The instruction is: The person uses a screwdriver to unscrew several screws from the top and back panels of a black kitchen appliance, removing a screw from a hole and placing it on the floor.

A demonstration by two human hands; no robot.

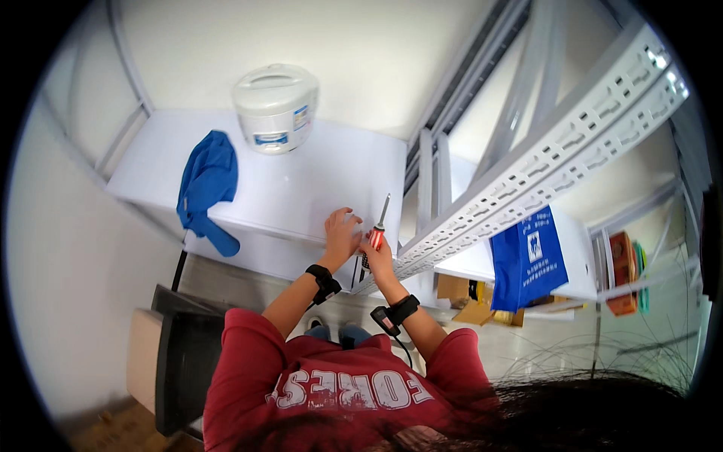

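My right hand (382, 260) is closed around a screwdriver (377, 236) with a red and white striped handle. Its metal shaft points up and away from me, and the palm hides part of the grip. Just to the left, my left hand (343, 232) hovers at the front edge of the white shelf (331, 162). The left fingers are bent but apart, with nothing visible in them. Both hands are close together beside the perforated metal upright, without the screwdriver tip touching anything I can make out.
A white rice cooker (276, 109) stands at the back of the shelf. Blue cloth (207, 184) hangs over its left front edge. The slotted metal post (527, 177) slants up to the right; beyond it are a blue bag (529, 260) and cardboard boxes (474, 307). A dark bin (188, 354) sits lower left.
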